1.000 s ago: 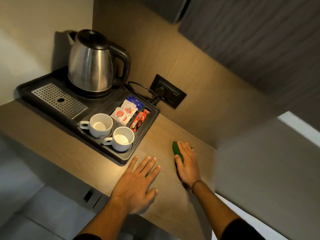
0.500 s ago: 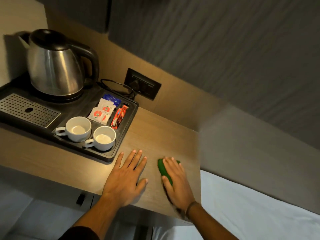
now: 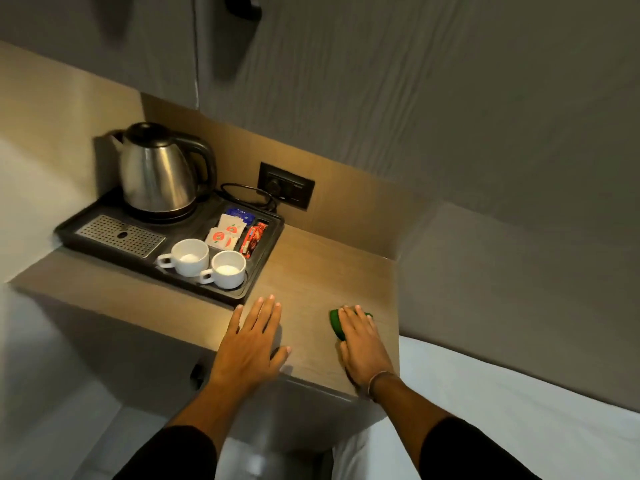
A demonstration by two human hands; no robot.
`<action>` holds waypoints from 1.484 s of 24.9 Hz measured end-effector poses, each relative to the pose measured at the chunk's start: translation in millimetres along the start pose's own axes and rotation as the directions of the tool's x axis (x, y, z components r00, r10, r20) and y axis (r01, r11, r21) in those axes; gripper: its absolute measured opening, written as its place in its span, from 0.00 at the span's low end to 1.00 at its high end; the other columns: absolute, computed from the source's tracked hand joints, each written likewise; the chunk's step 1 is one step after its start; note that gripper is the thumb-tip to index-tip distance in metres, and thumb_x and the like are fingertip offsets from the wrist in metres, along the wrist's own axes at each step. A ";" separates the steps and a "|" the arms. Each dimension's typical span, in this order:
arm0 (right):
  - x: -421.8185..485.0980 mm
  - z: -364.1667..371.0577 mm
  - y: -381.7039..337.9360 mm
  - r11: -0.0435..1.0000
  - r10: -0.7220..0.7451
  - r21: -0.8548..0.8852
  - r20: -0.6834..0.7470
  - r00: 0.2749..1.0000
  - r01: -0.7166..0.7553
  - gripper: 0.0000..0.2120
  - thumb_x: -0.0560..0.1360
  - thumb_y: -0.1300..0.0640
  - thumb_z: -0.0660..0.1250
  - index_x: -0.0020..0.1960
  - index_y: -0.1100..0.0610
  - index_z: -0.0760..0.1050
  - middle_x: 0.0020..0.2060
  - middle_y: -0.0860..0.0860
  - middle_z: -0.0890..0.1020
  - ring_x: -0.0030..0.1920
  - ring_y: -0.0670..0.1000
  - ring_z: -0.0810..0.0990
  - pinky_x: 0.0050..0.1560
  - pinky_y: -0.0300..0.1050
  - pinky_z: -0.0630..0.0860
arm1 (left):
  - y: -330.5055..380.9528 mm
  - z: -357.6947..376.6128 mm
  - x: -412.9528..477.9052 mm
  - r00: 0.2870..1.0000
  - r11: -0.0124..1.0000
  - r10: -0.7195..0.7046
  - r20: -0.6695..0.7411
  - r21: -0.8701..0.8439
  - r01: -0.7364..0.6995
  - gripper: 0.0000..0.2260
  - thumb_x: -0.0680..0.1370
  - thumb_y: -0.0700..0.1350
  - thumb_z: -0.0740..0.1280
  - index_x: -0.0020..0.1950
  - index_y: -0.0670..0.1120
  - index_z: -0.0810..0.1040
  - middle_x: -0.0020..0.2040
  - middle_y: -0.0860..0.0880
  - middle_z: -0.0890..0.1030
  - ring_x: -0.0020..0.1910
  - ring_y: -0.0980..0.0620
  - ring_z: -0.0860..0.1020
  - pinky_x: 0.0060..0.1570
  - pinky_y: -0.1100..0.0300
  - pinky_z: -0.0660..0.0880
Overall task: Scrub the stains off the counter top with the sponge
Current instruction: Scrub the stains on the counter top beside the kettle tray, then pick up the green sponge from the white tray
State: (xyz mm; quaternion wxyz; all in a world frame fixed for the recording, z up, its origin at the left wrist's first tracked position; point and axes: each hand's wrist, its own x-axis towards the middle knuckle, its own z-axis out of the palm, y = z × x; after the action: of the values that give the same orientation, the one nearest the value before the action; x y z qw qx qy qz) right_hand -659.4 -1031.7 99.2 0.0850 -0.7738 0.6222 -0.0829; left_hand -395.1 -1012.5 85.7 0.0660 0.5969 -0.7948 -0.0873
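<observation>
A green sponge (image 3: 335, 323) lies flat on the wooden counter top (image 3: 311, 271) near its front right corner. My right hand (image 3: 362, 344) presses down on it, fingers spread over its top, so only its left edge and a far tip show. My left hand (image 3: 251, 342) rests palm down on the counter near the front edge, fingers apart, holding nothing. I see no clear stains on the wood.
A black tray (image 3: 263, 271) fills the counter's left half, holding a steel kettle (image 3: 157, 168), two white cups (image 3: 188, 256), sachets (image 3: 227, 232) and a metal drip grid (image 3: 121, 235). A wall socket (image 3: 286, 185) sits behind. White bedding (image 3: 519, 393) lies right of the counter.
My right hand has drawn the sponge from the back of the counter toward the front edge. The left hand stays flat on the counter. My head has pulled back and tilted.
</observation>
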 end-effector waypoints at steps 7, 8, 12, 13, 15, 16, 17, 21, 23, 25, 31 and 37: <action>-86.4 9.7 -113.8 0.938 -0.334 -0.117 -0.052 0.941 0.327 0.35 0.82 0.58 0.65 0.83 0.56 0.51 0.83 0.57 0.56 0.83 0.61 0.49 0.79 0.57 0.42 | -9.5 -27.2 -182.7 0.942 0.951 -0.309 -0.131 -0.009 0.310 0.38 0.81 0.65 0.45 0.85 0.43 0.48 0.86 0.41 0.51 0.85 0.42 0.48 0.82 0.35 0.49; -101.5 16.5 -133.4 0.925 -0.367 -0.120 -0.036 0.929 0.361 0.35 0.82 0.58 0.65 0.83 0.56 0.51 0.83 0.57 0.56 0.83 0.61 0.49 0.80 0.58 0.42 | -13.3 -27.5 -213.3 0.927 0.936 -0.350 -0.133 0.000 0.353 0.38 0.81 0.65 0.44 0.85 0.43 0.47 0.86 0.42 0.49 0.85 0.42 0.47 0.82 0.35 0.49; -172.7 51.0 -222.3 0.843 -0.534 -0.051 0.037 0.845 0.536 0.35 0.83 0.55 0.62 0.84 0.56 0.49 0.84 0.56 0.52 0.84 0.60 0.44 0.82 0.57 0.40 | -32.4 -23.5 -356.0 0.822 0.829 -0.555 -0.129 -0.008 0.559 0.38 0.81 0.65 0.46 0.84 0.42 0.53 0.85 0.40 0.55 0.84 0.40 0.54 0.81 0.34 0.55; -193.3 61.4 -247.3 0.815 -0.578 -0.014 0.041 0.815 0.579 0.34 0.84 0.55 0.62 0.84 0.56 0.48 0.84 0.55 0.52 0.84 0.60 0.44 0.82 0.57 0.41 | -38.1 -20.5 -394.9 0.786 0.792 -0.606 -0.124 -0.004 0.611 0.38 0.81 0.65 0.46 0.84 0.41 0.53 0.85 0.40 0.56 0.84 0.39 0.55 0.81 0.33 0.56; -237.2 84.6 -298.7 0.753 -0.658 0.051 0.049 0.751 0.656 0.34 0.84 0.55 0.62 0.84 0.56 0.48 0.84 0.54 0.52 0.84 0.58 0.44 0.82 0.55 0.40 | -47.0 -12.2 -473.9 0.697 0.702 -0.709 -0.109 -0.019 0.712 0.38 0.81 0.65 0.45 0.84 0.42 0.53 0.85 0.41 0.56 0.84 0.40 0.54 0.81 0.34 0.56; -256.9 95.4 -320.4 0.725 -0.689 0.073 0.060 0.722 0.685 0.34 0.84 0.54 0.62 0.84 0.56 0.49 0.84 0.54 0.52 0.84 0.58 0.44 0.82 0.55 0.40 | -49.5 -9.0 -507.6 0.662 0.667 -0.742 -0.102 -0.016 0.745 0.38 0.81 0.65 0.45 0.84 0.42 0.53 0.85 0.41 0.56 0.84 0.40 0.54 0.81 0.34 0.55; -276.4 105.2 -341.5 0.695 -0.719 0.085 0.075 0.691 0.714 0.34 0.84 0.54 0.62 0.84 0.55 0.49 0.84 0.54 0.52 0.84 0.58 0.44 0.82 0.55 0.40 | -51.6 -6.0 -538.9 0.631 0.635 -0.770 -0.096 -0.016 0.772 0.38 0.81 0.65 0.46 0.84 0.42 0.53 0.86 0.41 0.56 0.84 0.40 0.54 0.81 0.35 0.54; -376.6 146.9 -448.0 0.537 -0.844 0.165 0.115 0.524 0.827 0.35 0.83 0.56 0.63 0.84 0.56 0.50 0.84 0.54 0.55 0.84 0.59 0.47 0.80 0.53 0.40 | -64.7 3.0 -686.9 0.463 0.467 -0.882 -0.085 -0.035 0.883 0.38 0.81 0.65 0.49 0.83 0.41 0.57 0.84 0.40 0.60 0.83 0.39 0.58 0.81 0.35 0.58; -430.3 166.3 -500.4 0.454 -0.891 0.188 0.122 0.438 0.871 0.35 0.82 0.56 0.64 0.84 0.57 0.51 0.84 0.55 0.56 0.84 0.59 0.48 0.81 0.54 0.43 | -70.8 12.3 -760.8 0.393 0.397 -0.917 -0.067 -0.060 0.916 0.38 0.81 0.66 0.48 0.83 0.41 0.59 0.84 0.39 0.62 0.83 0.37 0.59 0.80 0.33 0.60; -474.5 183.0 -544.8 0.403 -0.914 0.205 0.131 0.383 0.892 0.35 0.82 0.56 0.64 0.84 0.57 0.51 0.84 0.55 0.56 0.84 0.59 0.48 0.82 0.55 0.44 | -74.2 18.9 -822.1 0.357 0.360 -0.932 -0.057 -0.054 0.931 0.38 0.82 0.66 0.46 0.83 0.41 0.59 0.84 0.39 0.62 0.83 0.37 0.58 0.79 0.33 0.59; -644.4 240.4 -693.2 0.277 -0.953 0.307 0.205 0.221 0.911 0.34 0.82 0.61 0.64 0.83 0.57 0.53 0.83 0.56 0.57 0.83 0.61 0.49 0.82 0.57 0.48 | -97.1 60.5 -1035.9 0.148 0.151 -0.987 -0.070 -0.036 0.988 0.39 0.80 0.69 0.35 0.83 0.46 0.44 0.86 0.42 0.49 0.84 0.41 0.46 0.83 0.40 0.41; -688.5 271.0 -756.2 0.248 -0.947 0.296 0.273 0.167 0.922 0.32 0.84 0.56 0.60 0.84 0.56 0.51 0.84 0.56 0.55 0.84 0.60 0.47 0.82 0.60 0.47 | -128.5 74.4 -1083.1 0.109 0.109 -0.994 -0.024 -0.035 0.993 0.40 0.80 0.69 0.39 0.84 0.45 0.45 0.85 0.42 0.43 0.84 0.41 0.40 0.82 0.39 0.41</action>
State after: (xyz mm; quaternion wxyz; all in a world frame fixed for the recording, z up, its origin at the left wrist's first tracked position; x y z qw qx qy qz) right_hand -24.4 -191.6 -2.1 0.1642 -0.9860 -0.0187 0.0230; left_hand 11.5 -2.8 -15.6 0.0102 0.9763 -0.1916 -0.1005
